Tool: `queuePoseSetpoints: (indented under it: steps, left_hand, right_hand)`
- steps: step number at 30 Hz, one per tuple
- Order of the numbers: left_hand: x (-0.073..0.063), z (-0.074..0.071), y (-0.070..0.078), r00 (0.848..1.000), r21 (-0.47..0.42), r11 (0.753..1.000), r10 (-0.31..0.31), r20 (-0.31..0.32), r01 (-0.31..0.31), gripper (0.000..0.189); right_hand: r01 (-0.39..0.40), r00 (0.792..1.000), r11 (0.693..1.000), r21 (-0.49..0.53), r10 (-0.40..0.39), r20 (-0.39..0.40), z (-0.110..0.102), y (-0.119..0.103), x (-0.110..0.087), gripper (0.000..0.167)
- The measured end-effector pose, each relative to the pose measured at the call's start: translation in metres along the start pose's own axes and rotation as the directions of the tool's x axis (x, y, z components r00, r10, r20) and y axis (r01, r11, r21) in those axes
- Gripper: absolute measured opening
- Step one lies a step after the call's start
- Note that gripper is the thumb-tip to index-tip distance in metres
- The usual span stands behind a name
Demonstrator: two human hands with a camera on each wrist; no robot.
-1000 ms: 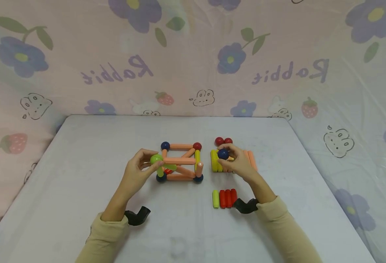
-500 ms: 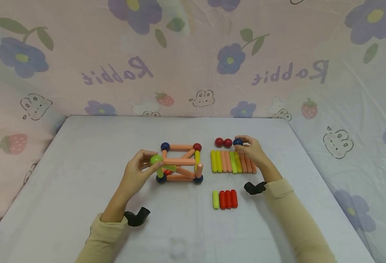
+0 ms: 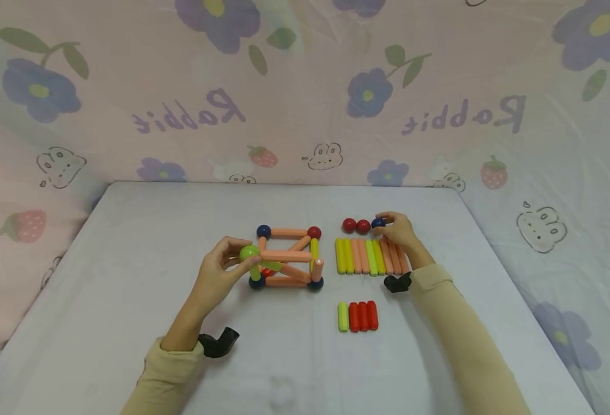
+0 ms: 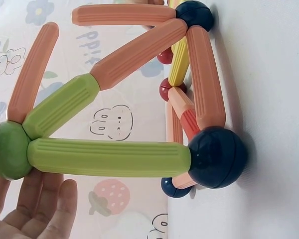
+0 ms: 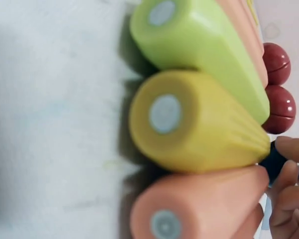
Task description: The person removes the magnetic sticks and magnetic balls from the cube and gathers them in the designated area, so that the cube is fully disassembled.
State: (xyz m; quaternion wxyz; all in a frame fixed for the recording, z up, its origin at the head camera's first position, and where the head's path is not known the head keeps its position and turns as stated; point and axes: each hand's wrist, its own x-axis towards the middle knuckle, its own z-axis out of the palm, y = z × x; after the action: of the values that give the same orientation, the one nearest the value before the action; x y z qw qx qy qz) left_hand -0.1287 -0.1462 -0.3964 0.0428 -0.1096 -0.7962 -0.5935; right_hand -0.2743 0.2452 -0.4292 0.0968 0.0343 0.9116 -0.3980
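Note:
My left hand (image 3: 221,272) pinches a green ball (image 3: 249,252) at the raised corner of a magnetic-stick frame (image 3: 286,282). In the left wrist view, two green sticks (image 4: 109,157) and an orange stick (image 4: 34,74) meet at that ball. One green stick runs down to a dark blue ball (image 4: 218,157). At the back right, my right hand (image 3: 400,231) holds another dark blue ball (image 3: 378,223) between thumb and fingers. Two red balls (image 3: 363,226) lie just left of it. The right wrist view shows that blue ball partly hidden behind stick ends and fingers.
A row of yellow, orange and green sticks (image 3: 372,256) lies in front of my right hand. Nearer the front are a short green stick (image 3: 343,317) and several short red sticks (image 3: 363,316). A patterned cloth (image 3: 284,115) hangs behind the white table (image 3: 154,230).
My right hand has carried the blue ball back and to the right, from over the stick row to beside the two red balls. My left hand keeps its hold on the green ball.

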Motion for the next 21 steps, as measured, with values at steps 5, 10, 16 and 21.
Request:
queuePoseSetpoints:
  steps: [5,10,16,21]
  left_hand:
    - [-0.001,0.0,0.001,1.0,-0.002,1.0,0.006,0.001,-0.006,0.036]
    - [-0.001,-0.001,0.001,1.0,-0.005,1.0,0.012,0.0,-0.012,0.036]
    - [-0.001,-0.001,0.001,1.0,-0.007,1.0,0.014,0.002,-0.014,0.036]
    - [0.0,-0.001,0.002,1.0,-0.014,1.0,0.013,0.005,-0.013,0.038]
  right_hand:
    - [-0.032,0.999,0.999,-0.021,0.032,0.0,0.0,-0.001,0.003,0.049]
    - [-0.041,0.999,0.998,-0.041,0.041,-0.002,0.001,-0.002,0.003,0.05]
    - [0.003,1.0,1.0,-0.021,-0.003,-0.027,-0.004,-0.004,-0.003,0.051]
    - [0.081,0.99,0.997,-0.018,-0.082,-0.115,-0.007,-0.018,-0.018,0.047]
